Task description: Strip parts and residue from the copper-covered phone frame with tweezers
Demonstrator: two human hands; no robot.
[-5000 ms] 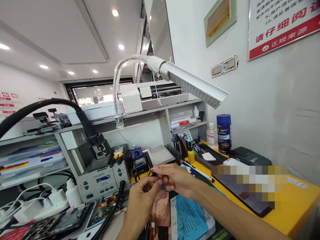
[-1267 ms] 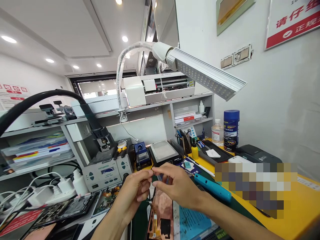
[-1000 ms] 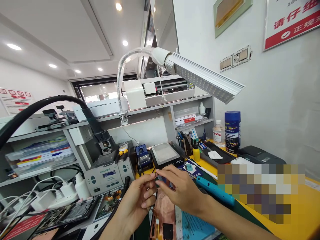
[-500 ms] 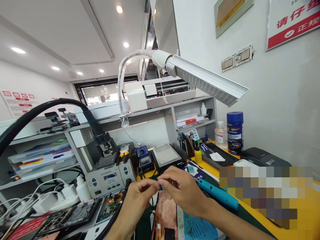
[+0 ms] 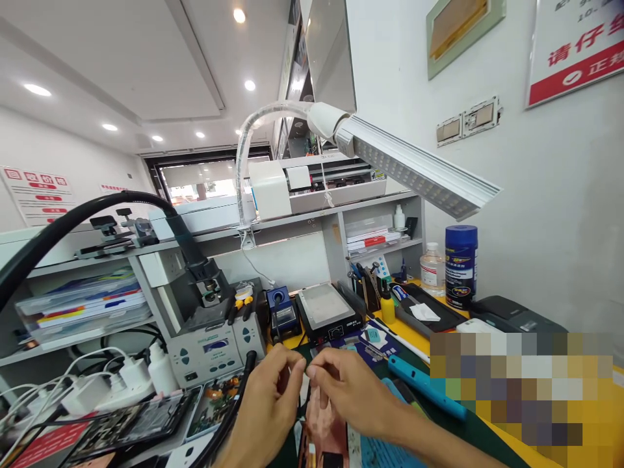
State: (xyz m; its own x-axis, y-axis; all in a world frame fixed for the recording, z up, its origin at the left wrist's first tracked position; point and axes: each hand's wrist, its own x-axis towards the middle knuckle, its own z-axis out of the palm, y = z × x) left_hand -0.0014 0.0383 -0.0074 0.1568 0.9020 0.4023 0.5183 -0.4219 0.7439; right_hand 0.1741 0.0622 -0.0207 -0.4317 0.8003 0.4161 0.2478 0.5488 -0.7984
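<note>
My left hand (image 5: 273, 400) and my right hand (image 5: 348, 390) meet fingertip to fingertip above the green mat. Both are closed in a pinch, thumb against index finger. Whatever lies between the fingertips is too small to make out. Beneath my right hand is an opened device with a copper-coloured inside (image 5: 324, 426), partly hidden by the hands. A blue sheet with print (image 5: 385, 452) lies beside it, under my right forearm.
A turquoise tool (image 5: 429, 389) lies right of my right hand. A grey soldering station (image 5: 214, 354), a black hose (image 5: 238, 403) and a screen heating plate (image 5: 326, 309) stand around. A lamp (image 5: 419, 166) hangs overhead. Opened phones (image 5: 146, 419) lie at left.
Both hands have come slightly lower and the fingertips remain close together. The view has shifted a little, so the lamp and bottles appear farther right and lower.
</note>
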